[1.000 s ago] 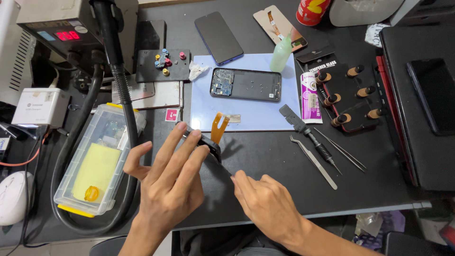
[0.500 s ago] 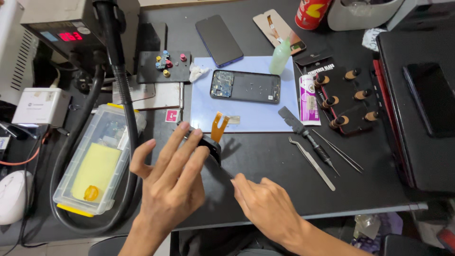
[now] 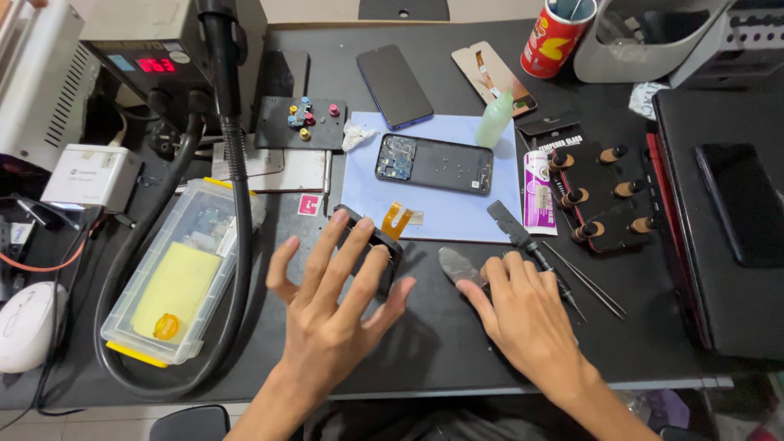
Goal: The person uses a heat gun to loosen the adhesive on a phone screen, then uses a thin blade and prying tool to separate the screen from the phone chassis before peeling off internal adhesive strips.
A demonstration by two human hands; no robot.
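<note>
Two bare hands rest low over the dark surface (image 3: pixel 457 343), and neither is clamped on anything. The left hand (image 3: pixel 331 314) lies palm down with its fingers spread wide apart, their tips resting on a black phone screen panel (image 3: pixel 377 245) that lies at an angle just below the corner of a pale blue work mat (image 3: pixel 445 212); an orange flex ribbon (image 3: pixel 395 220) sticks out from the panel's upper end onto the mat. The right hand (image 3: pixel 523 314) is also flat and loose, fingers slightly parted, with its fingertips touching a thin grey metal pry blade (image 3: pixel 457 265) that lies flat on the surface just left of the index finger; the hand does not grip it. On the mat sits an opened phone body (image 3: pixel 434 164) showing its circuit board, lying crosswise. Just right of the right hand lie a black-handled scraper tool (image 3: pixel 523 237) and a pair of thin tweezers (image 3: pixel 588 282). Further right stands a black clamp jig (image 3: pixel 604 196) with wooden knobs, and beside it a white and purple packet (image 3: pixel 538 192). Above the mat lie a dark phone (image 3: pixel 395 86) face down and a small green bottle (image 3: pixel 495 120). To the left, a clear plastic box (image 3: pixel 184 273) with yellow latches sits inside the loop of a thick black hose (image 3: pixel 237 212).
</note>
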